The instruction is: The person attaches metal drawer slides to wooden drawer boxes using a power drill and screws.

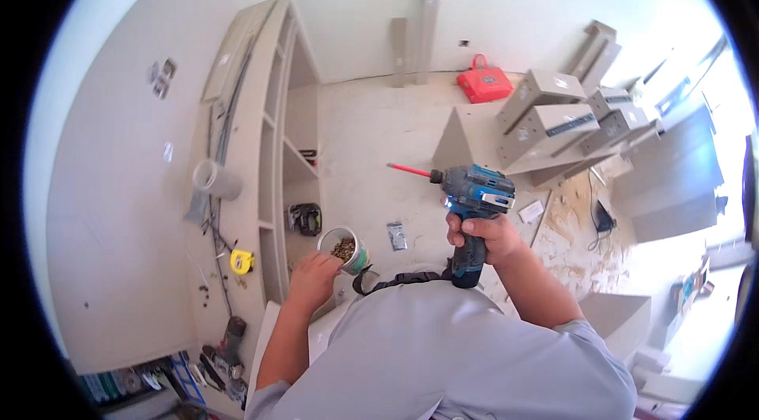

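Observation:
A blue and black cordless impact driver is held by its grip in my right hand. A long red bit sticks out of it to the left, and a small light glows below its nose. My left hand has its fingers bent together at the rim of a round can of small brass-coloured screws. Whether anything is between those fingertips is hidden. The can sits beside a black buckled belt at my waist.
An open cabinet frame lies along the left, bearing a yellow tape measure, a white roll and a power tool. Drawer boxes are stacked at right. A red case stands by the far wall; a packet lies on the floor.

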`<control>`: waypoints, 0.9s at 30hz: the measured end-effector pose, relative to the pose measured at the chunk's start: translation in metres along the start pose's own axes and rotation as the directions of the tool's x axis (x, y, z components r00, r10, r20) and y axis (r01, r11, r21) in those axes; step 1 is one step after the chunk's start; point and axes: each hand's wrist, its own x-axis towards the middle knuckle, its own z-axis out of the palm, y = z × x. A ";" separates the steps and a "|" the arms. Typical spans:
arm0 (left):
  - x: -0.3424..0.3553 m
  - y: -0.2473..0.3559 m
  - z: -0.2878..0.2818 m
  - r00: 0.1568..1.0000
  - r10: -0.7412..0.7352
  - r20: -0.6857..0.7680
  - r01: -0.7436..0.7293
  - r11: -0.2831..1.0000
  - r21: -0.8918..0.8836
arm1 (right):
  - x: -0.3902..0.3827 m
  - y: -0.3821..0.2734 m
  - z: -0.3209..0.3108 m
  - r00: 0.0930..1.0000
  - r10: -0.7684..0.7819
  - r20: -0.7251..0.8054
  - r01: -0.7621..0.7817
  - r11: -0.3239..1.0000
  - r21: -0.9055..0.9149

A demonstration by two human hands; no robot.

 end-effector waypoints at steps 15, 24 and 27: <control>0.205 0.093 0.147 0.974 0.222 -0.040 -0.224 0.971 -0.087 | -0.162 -0.061 -0.179 0.862 -0.354 -0.362 0.289 0.931 -0.221; 0.373 0.145 0.235 0.981 0.141 0.136 -0.146 0.989 0.026 | -0.241 -0.072 -0.223 0.605 -0.537 -0.588 0.490 0.833 -0.257; 0.423 0.150 0.264 0.976 0.145 0.160 -0.154 0.987 0.047 | -0.243 -0.077 -0.227 0.521 -0.554 -0.649 0.544 0.802 -0.248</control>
